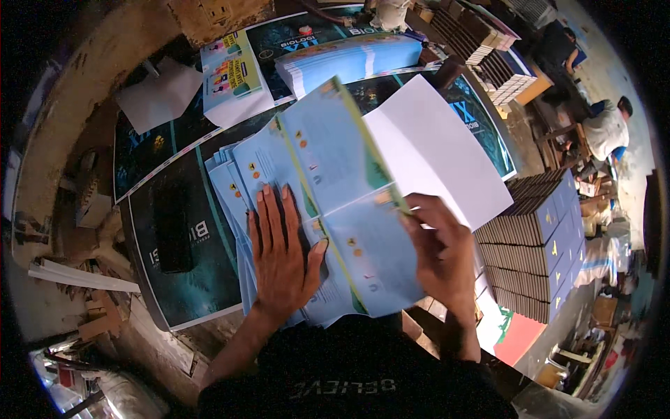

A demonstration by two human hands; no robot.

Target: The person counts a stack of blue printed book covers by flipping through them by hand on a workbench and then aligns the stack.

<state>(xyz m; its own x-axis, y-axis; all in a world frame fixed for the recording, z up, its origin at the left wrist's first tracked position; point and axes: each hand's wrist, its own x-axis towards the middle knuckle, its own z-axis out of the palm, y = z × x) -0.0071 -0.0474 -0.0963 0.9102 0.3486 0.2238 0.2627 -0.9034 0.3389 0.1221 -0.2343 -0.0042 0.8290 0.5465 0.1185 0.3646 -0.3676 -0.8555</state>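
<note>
Blue printed sheets [244, 164] are lying in a loose, slightly fanned pile in front of the person, over dark posters [185, 279] that are covering the table. The left hand [283, 255] is resting palm down on the pile, its fingers extending nearly straight with small gaps between them and the thumb standing out to the side; it is pressing on the paper and grasping nothing. The right hand [441, 255] is curling its fingers in at the right edge of the top sheet [363, 244] — thumb and fingers are closing on that edge, though how firmly they are pinching I cannot tell. A large white sheet [443, 146] is lying just beyond the right hand, partly behind the top sheet. Farther back, a long blue stack [352, 61] is standing beside a yellow-topped stack [237, 84]. Bound books [523, 244] with blue covers are rising in piles to the right — and a co-worker in a light shirt [607, 133] is sitting well apart, near the picture's right rim.
</note>
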